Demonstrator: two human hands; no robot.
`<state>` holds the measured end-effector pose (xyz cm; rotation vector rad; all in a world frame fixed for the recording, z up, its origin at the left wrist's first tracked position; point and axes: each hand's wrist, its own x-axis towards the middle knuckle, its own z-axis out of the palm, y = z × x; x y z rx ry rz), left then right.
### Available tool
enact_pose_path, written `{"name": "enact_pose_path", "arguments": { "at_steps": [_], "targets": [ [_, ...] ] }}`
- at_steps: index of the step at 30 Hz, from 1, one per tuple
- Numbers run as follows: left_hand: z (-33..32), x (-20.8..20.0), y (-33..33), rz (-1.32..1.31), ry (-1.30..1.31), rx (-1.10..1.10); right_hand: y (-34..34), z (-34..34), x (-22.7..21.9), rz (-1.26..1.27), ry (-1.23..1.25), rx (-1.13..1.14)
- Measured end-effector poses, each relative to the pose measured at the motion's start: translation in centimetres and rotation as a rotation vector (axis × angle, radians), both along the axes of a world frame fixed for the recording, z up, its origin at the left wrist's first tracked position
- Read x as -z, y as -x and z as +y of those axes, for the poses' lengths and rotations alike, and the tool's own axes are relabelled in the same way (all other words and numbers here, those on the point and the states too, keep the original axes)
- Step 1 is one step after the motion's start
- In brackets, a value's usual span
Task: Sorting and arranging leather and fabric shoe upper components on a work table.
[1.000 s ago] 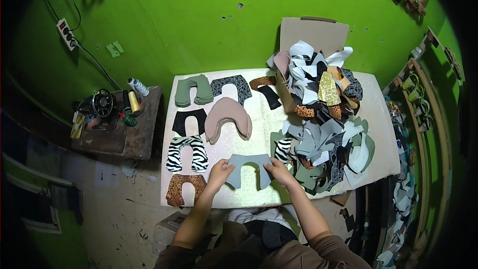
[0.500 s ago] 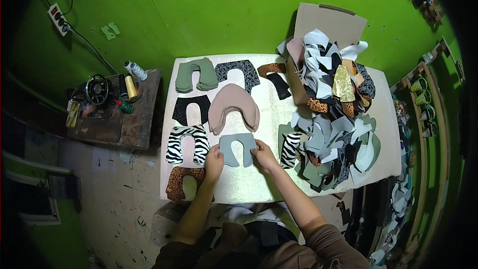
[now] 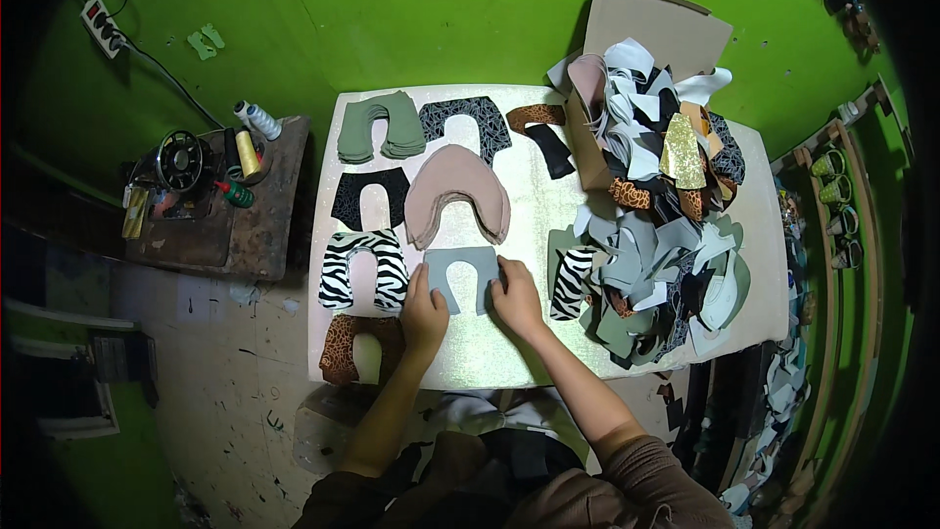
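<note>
A grey U-shaped cut piece (image 3: 460, 254) lies at the table's middle, its opening toward me. My left hand (image 3: 426, 313) grips its left edge, and my right hand (image 3: 517, 304) has its fingers closed at the right edge. Just beyond sits a stack of pinkish-beige U-shaped pieces (image 3: 456, 171). Zebra-print pieces (image 3: 334, 269) lie beside my left hand, with a leopard-print piece (image 3: 340, 348) nearer me, partly behind my left wrist. Farther off are black pieces (image 3: 352, 198), a green stack (image 3: 354, 132) and dark patterned pieces (image 3: 497, 132).
A cardboard box (image 3: 592, 162) overflowing with scraps stands at the back right. Before it spreads a heap of loose cuttings (image 3: 627, 274). A sewing machine (image 3: 181, 165) and thread spools (image 3: 249, 155) are on a wooden table at left. Sandals (image 3: 832, 190) hang on the right rack.
The view has shifted slightly. The grey piece now rests flatter below the beige stack, and my hands have slid up along its sides.
</note>
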<state>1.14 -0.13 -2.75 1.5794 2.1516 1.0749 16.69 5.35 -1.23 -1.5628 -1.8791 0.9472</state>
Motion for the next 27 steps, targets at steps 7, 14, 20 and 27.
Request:
{"name": "enact_pose_path", "arguments": {
  "at_steps": [7, 14, 20, 27],
  "targets": [
    [0.6, -0.5, -1.4, 0.313, 0.024, 0.287, 0.3, -0.3, 0.9, -0.137, -0.403, -0.191],
    [1.7, 1.4, -1.3, 0.499, 0.179, 0.379, 0.2, -0.2, 2.8, -0.265, -0.479, -0.319],
    [2.2, -0.4, -3.9, 0.354, 0.074, 0.372, -2.6, -1.4, -0.6, -0.148, -0.401, -0.28],
    [3.6, -5.9, -11.0, 0.096, 0.025, 0.579, -11.1, -1.0, -7.7, -0.289, -0.403, -0.189]
  ]
}}
